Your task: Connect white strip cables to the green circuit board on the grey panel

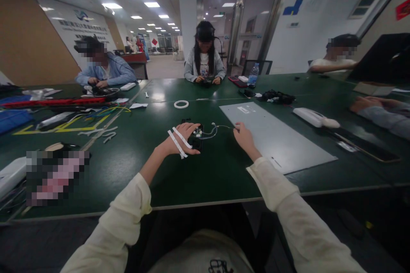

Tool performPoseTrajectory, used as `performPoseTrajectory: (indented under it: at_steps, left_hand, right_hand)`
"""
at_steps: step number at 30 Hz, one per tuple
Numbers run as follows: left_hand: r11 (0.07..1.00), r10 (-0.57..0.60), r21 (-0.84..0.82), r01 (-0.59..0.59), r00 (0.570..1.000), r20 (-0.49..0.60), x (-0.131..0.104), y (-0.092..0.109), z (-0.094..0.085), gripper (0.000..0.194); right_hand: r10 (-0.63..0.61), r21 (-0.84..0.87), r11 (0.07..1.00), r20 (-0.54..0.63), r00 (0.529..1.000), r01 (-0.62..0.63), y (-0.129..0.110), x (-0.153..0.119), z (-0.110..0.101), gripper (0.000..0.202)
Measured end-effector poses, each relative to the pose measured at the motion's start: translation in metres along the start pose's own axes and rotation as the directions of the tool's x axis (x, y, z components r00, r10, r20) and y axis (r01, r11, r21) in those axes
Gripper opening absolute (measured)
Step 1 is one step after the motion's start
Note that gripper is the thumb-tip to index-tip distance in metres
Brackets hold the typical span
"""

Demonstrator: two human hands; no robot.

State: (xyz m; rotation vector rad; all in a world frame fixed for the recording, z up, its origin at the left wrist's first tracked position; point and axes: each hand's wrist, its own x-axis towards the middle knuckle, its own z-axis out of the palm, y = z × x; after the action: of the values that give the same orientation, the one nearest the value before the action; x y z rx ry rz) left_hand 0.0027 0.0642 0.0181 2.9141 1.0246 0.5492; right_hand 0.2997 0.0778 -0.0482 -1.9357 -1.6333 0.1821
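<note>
My left hand [179,140] is closed around a small black device [197,144] on the green table, its thumb and fingers along the sides. A small circuit board [197,131] shows on the device, and part of it is hidden under the hand. Two white tape strips [178,141] lie across the back of that hand. Thin wires [209,133] run from the board toward the right. My right hand [244,138] pinches the far end of a thin wire [226,126], which is stretched between the hands. Its very tip is hidden by the fingers.
A grey sheet [272,140] lies right of my hands. Beyond the device is a white tape roll [181,104]. Cut white strips [109,134] and cables [112,111] lie at left. A bottle [253,74] stands far right of centre. Several people sit around the table [224,183].
</note>
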Motion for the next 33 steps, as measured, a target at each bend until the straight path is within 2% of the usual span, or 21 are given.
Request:
performPoseTrajectory:
  at_steps: [6,10,13,16,19,22,24,30,33]
  left_hand:
    - [0.999,0.008,0.052,-0.006,0.999,-0.046,-0.011,-0.002,-0.042,0.094]
    - [0.996,0.003,0.092,0.002,0.998,-0.062,-0.018,0.001,-0.065,0.093]
    - [0.993,-0.005,0.115,0.013,0.998,-0.065,-0.018,0.002,-0.074,0.093]
    - [0.991,-0.008,0.136,0.016,0.998,-0.064,-0.013,-0.003,-0.077,0.093]
    - [0.988,-0.006,0.154,0.016,0.998,-0.062,-0.003,-0.009,-0.073,0.092]
    - [0.987,0.002,0.162,0.006,0.999,-0.047,0.01,-0.014,-0.063,0.091]
    - [0.986,0.014,0.164,-0.008,0.999,-0.038,0.019,-0.017,-0.054,0.091]
    - [0.985,0.024,0.17,-0.024,1.0,0.0,0.04,-0.021,-0.021,0.092]
    - [0.988,0.032,0.149,-0.038,0.998,0.045,0.045,-0.017,0.001,0.092]
  right_hand:
    - [0.055,0.125,0.991,-0.025,0.998,-0.052,-0.003,-0.002,-0.001,0.034]
    - [0.046,0.198,0.979,0.021,0.999,-0.05,-0.012,-0.008,-0.001,0.031]
    - [0.005,0.266,0.963,0.088,0.996,-0.028,-0.026,-0.017,0.0,0.026]
    - [-0.118,0.324,0.944,0.155,0.981,0.063,-0.042,-0.03,0.003,0.02]
    - [-0.307,0.384,0.899,0.212,0.928,0.21,-0.058,-0.046,0.005,0.02]
    - [-0.484,0.44,0.829,0.257,0.836,0.344,-0.074,-0.063,0.005,0.02]
    - [-0.57,0.499,0.774,0.282,0.772,0.39,-0.083,-0.073,0.003,0.019]
    - [-0.754,0.604,0.624,0.297,0.586,0.496,-0.096,-0.093,-0.001,0.015]
    - [-0.784,0.613,0.593,0.294,0.546,0.522,-0.097,-0.096,-0.001,0.011]
